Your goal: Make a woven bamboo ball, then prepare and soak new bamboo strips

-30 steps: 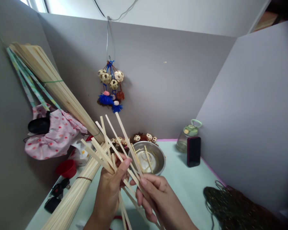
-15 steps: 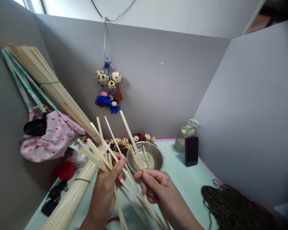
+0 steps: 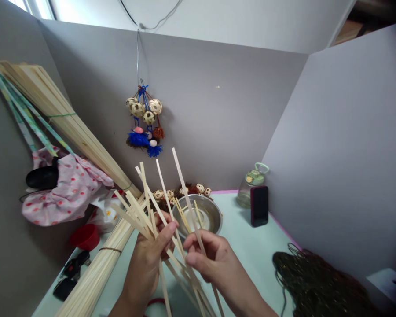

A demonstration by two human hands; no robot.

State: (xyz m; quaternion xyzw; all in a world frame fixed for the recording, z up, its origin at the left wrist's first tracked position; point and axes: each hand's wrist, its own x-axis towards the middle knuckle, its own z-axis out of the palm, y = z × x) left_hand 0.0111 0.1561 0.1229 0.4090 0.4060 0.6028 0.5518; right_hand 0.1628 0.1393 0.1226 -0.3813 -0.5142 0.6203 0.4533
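Note:
My left hand (image 3: 148, 257) is closed around a loose fan of pale, flat bamboo strips (image 3: 139, 210), which cross each other and reach down past the palm. To its right, my right hand (image 3: 218, 259) has a single pale strip (image 3: 184, 187) running between its fingers, its upper end leaning left. The right thumb tip is at the edge of the strips coming from the left hand. Behind both hands stands a metal bowl (image 3: 214, 211) with a few short yellowish strips (image 3: 182, 215) in it.
A tied bundle of strips (image 3: 95, 273) lies at left, below a red cup (image 3: 85, 236). Woven balls (image 3: 137, 108) with blue tassels hang on the wall. At right are a bottle (image 3: 247, 187), a phone (image 3: 259, 206) and a dark cord heap (image 3: 317, 281).
The right hand's fingers have opened a little and shifted around the single strip, whose top has moved slightly right and up. The left hand's strips have tilted closer together. The view has shifted slightly.

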